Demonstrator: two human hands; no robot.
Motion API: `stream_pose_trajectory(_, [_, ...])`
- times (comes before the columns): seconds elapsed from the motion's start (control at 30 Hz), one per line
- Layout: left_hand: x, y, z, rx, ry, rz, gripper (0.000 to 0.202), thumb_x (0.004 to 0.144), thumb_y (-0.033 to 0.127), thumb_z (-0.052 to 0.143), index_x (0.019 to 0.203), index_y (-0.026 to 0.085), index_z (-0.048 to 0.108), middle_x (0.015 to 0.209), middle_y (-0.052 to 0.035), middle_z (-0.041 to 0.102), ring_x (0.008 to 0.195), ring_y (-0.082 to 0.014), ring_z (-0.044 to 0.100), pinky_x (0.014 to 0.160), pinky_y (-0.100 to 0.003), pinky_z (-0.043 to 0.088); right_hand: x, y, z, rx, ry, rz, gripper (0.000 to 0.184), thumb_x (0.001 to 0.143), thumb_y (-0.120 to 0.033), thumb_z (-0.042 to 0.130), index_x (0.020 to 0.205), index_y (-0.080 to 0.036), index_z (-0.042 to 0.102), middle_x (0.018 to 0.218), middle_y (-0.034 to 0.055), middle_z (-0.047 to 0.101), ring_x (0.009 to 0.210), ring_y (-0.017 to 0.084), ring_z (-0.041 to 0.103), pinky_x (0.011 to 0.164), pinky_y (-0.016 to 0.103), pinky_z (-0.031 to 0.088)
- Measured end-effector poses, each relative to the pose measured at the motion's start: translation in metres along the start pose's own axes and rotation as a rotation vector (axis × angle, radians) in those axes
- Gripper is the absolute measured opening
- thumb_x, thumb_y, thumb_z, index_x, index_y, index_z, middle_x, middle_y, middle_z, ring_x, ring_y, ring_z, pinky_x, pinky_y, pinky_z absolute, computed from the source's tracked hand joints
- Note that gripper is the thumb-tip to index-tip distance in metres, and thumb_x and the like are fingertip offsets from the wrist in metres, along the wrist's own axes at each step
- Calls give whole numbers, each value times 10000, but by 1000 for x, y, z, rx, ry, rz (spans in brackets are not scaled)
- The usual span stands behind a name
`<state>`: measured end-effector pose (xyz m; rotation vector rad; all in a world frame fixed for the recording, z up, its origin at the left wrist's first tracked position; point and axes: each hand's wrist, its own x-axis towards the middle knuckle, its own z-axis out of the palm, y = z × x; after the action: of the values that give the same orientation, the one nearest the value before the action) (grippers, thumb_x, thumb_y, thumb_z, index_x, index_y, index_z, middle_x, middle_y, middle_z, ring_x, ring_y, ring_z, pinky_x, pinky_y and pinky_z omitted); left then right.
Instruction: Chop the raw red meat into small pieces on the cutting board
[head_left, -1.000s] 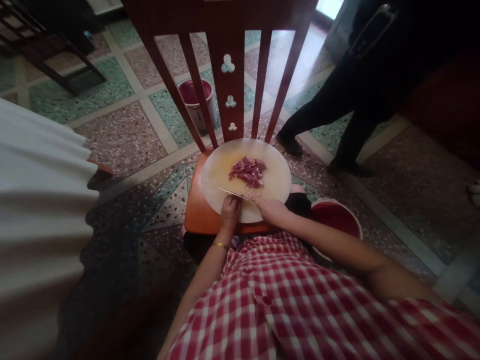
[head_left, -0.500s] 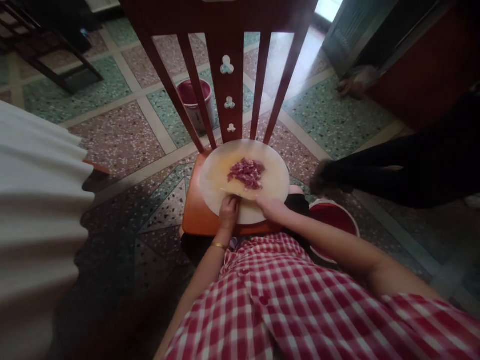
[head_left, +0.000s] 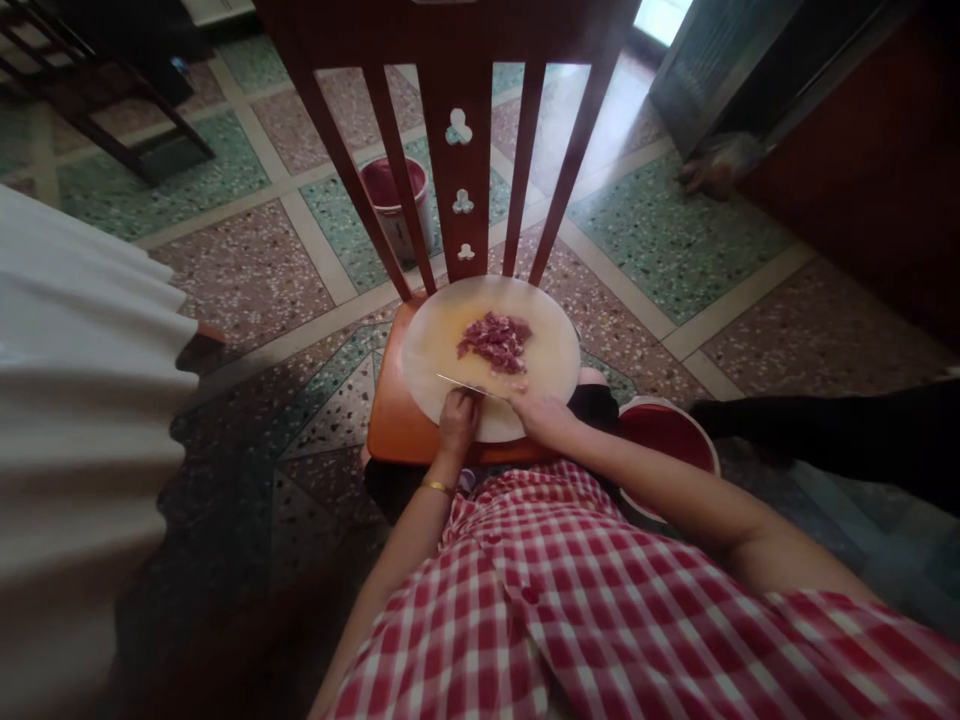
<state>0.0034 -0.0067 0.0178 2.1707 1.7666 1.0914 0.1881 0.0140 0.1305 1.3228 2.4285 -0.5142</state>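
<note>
A round whitish cutting board (head_left: 429, 340) lies on the seat of a wooden chair in front of me. A heap of cut raw meat (head_left: 495, 341) sits a little beyond its middle. My right hand (head_left: 546, 417) is closed on the handle of a knife (head_left: 459, 381), whose thin blade points left across the board. Close behind the blade, my left hand (head_left: 459, 418) has its fingers bent together at the near edge of the board. What those fingers press on is hidden by the hand and too dark to make out. A small scrap of meat lies near the right hand.
The orange chair seat (head_left: 384, 425) shows left of the board, and its slatted back (head_left: 454, 180) rises beyond. A red-lined bucket (head_left: 396, 200) stands behind it. Another red basin (head_left: 664, 435) is by my right side, near a person's dark-clothed leg (head_left: 832, 430). White cloth (head_left: 82, 420) hangs at left.
The person at the right has moved, with the leg now lower and farther right. The knife blade shows more clearly above my left hand. My hands have barely shifted.
</note>
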Motion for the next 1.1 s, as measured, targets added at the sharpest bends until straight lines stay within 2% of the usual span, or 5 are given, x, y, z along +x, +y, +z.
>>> stream_pose_trajectory(0.33, [-2,-10,7,21,7,-20,205,866,179,464,1022,154,594,1010,-121,584,993,-232,529,874,-391,473,58,-31,-11,51,56,-97,372,928,-188,265,1228,-174,485,1051,146,604,920,240,581,830,378,440])
stream_pose_trajectory(0.47, [-1,-8,7,36,2,-30,197,863,176,462,993,155,609,963,-119,585,967,-232,534,844,-388,480,47,-15,-1,60,46,-108,451,882,-109,314,1322,-160,397,1161,157,560,1008,224,552,884,353,412])
stream_pose_trajectory(0.63, [5,0,1,8,64,-8,153,884,225,491,940,161,619,948,-88,594,943,-194,538,844,-344,475,19,17,-3,50,-56,13,443,885,-140,329,1321,-193,379,1103,130,582,913,234,595,769,331,463])
stream_pose_trajectory(0.97, [2,-1,-4,3,35,24,173,891,221,474,969,154,612,938,-100,589,951,-201,527,831,-344,468,7,6,-1,-12,21,-23,301,893,-159,334,1164,-163,467,1069,142,594,875,236,604,714,318,469])
stream_pose_trajectory(1.1, [0,-5,2,31,30,14,182,886,211,468,994,167,607,941,-93,586,962,-207,530,826,-340,475,26,-4,-6,4,38,-79,342,865,-109,336,1164,-148,499,1059,139,597,952,235,573,802,329,445])
